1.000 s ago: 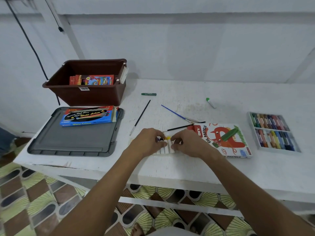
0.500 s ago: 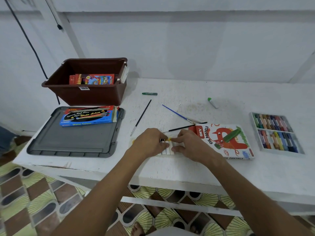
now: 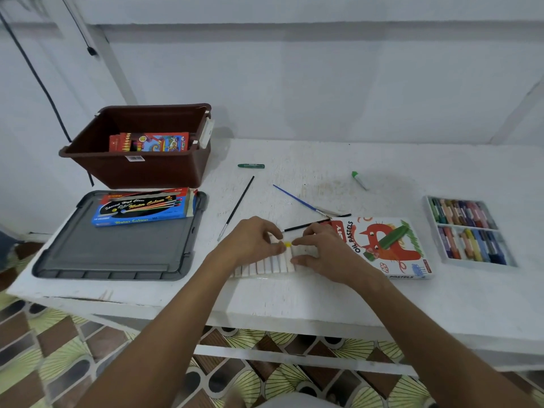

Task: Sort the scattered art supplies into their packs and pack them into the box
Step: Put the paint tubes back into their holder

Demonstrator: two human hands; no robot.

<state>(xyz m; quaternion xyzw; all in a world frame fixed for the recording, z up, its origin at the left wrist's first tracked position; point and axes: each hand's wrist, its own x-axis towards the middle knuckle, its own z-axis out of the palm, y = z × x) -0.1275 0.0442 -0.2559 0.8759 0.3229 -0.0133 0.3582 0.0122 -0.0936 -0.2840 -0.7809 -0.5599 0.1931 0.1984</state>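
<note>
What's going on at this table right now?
A person's left hand and right hand work on a tray of white paint tubes, pinching a yellow-capped tube. Brushes and an open pastel tray still lie loose on the table; the brown box holds one crayon pack.

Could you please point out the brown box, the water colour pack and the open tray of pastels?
brown box (image 3: 153,172): head view, front wall.
water colour pack (image 3: 141,206): head view, printed top.
pastel tray (image 3: 471,231): head view, centre divider.
</note>
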